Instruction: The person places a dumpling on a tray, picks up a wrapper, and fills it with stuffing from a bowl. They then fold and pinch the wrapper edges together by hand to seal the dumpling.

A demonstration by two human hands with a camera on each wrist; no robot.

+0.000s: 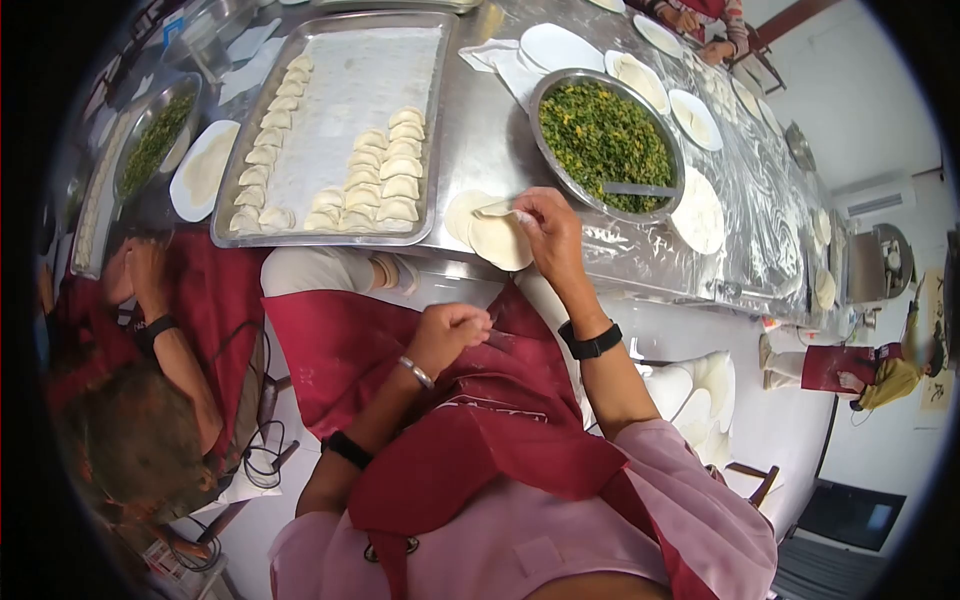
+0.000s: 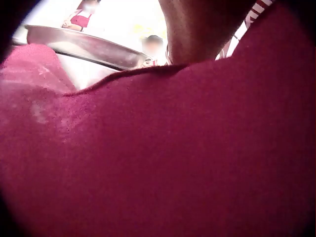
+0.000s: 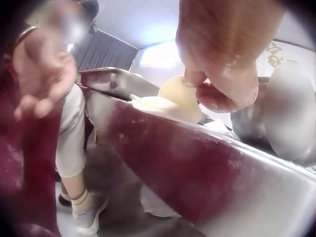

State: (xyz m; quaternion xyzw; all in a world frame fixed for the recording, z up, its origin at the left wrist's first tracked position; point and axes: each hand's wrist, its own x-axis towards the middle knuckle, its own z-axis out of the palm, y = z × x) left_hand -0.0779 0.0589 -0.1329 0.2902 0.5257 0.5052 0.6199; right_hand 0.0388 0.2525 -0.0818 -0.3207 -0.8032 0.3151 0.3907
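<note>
At the table's front edge in the head view, the right hand (image 1: 552, 232) pinches the edge of a round dough wrapper (image 1: 499, 243), which lifts at its rim over other pale wrappers (image 1: 461, 216). In the right wrist view the right hand (image 3: 224, 64) holds the wrapper (image 3: 179, 98) between thumb and fingers. My left hand (image 1: 450, 335) hovers above the red apron, fingers loosely bent, holding nothing; the right wrist view also shows that left hand (image 3: 47, 74). Behind the right hand stands a metal bowl (image 1: 673, 205) of chopped green and yellow filling (image 1: 600, 140).
A metal tray (image 1: 432, 130) with rows of folded dumplings (image 1: 400, 170) stands left of the wrappers. A spatula (image 1: 640, 188) lies in the bowl. White plates (image 1: 560, 47) and flour cover the table's right part (image 1: 745, 250). Another person's hands (image 1: 137, 270) are at the left.
</note>
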